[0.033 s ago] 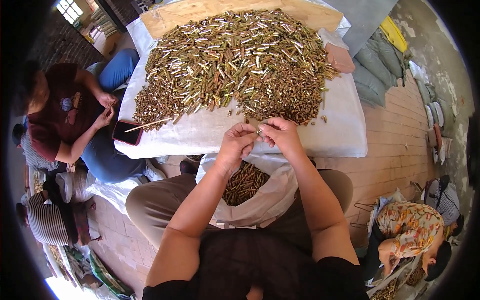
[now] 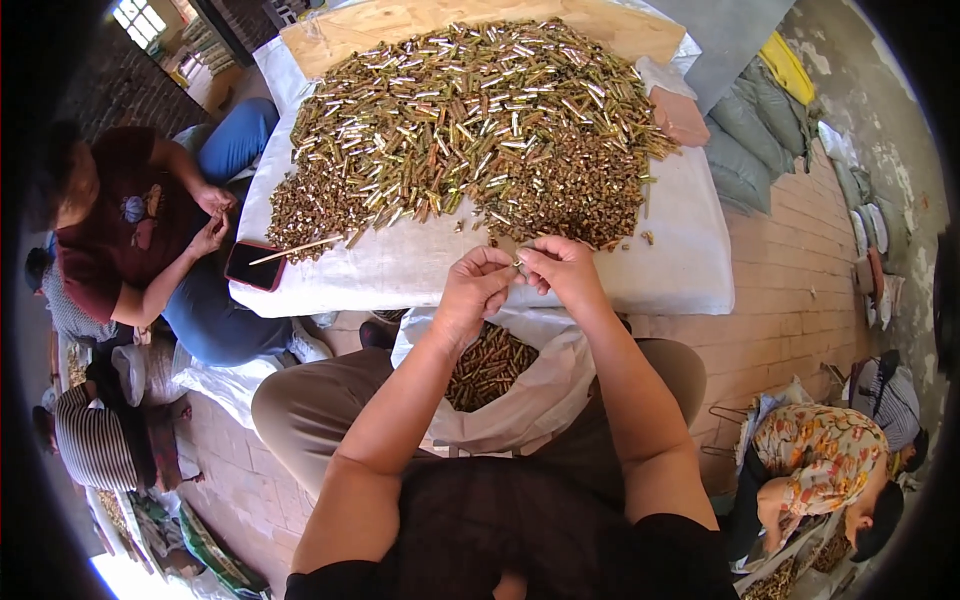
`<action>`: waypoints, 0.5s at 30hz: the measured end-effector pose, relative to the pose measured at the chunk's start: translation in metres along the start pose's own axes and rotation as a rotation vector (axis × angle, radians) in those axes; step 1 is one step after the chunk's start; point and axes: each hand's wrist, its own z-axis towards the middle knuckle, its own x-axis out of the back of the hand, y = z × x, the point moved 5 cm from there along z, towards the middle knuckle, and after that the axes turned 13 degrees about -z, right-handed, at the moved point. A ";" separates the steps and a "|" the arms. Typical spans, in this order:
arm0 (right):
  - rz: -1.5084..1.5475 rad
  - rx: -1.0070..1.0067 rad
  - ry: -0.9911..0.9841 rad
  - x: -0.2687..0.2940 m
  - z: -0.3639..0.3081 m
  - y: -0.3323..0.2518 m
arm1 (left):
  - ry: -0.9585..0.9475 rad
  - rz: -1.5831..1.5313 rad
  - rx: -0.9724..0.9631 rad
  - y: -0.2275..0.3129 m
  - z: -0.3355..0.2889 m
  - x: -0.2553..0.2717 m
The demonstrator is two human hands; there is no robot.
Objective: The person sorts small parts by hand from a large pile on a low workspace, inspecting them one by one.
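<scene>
My left hand [image 2: 472, 288] and my right hand [image 2: 564, 272] meet above the near edge of the white-covered table [image 2: 680, 265]. Both sets of fingertips pinch a small brass-coloured metal piece [image 2: 518, 263]. Most of it is hidden by the fingers, so its exact kind cannot be made out. Just beyond my hands lies a heap of long brass-coloured metal tubes [image 2: 450, 110], with short, nut-like metal pieces [image 2: 575, 195] along its near side. Under my hands, between my knees, an open white sack [image 2: 560, 385] holds many long metal pieces [image 2: 490, 368].
A phone [image 2: 256, 266] with a thin wooden stick [image 2: 295, 250] across it lies at the table's left corner. A wooden board [image 2: 640, 30] backs the heap; a reddish block [image 2: 680, 117] stands right. A person [image 2: 130, 220] sits at left, another [image 2: 820, 450] lower right. Grey sacks [image 2: 750, 135] are stacked right.
</scene>
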 end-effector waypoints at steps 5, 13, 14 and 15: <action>0.135 -0.017 0.005 -0.001 -0.008 -0.005 | 0.023 0.156 -0.104 0.001 -0.004 -0.004; -0.018 0.036 0.024 0.007 -0.008 -0.001 | 0.019 0.176 -0.172 -0.002 -0.005 -0.012; -0.018 0.035 0.023 0.006 -0.008 -0.002 | 0.016 0.182 -0.181 -0.002 -0.005 -0.013; -0.065 0.041 0.040 0.007 -0.009 -0.004 | 0.016 0.181 -0.181 -0.002 -0.005 -0.013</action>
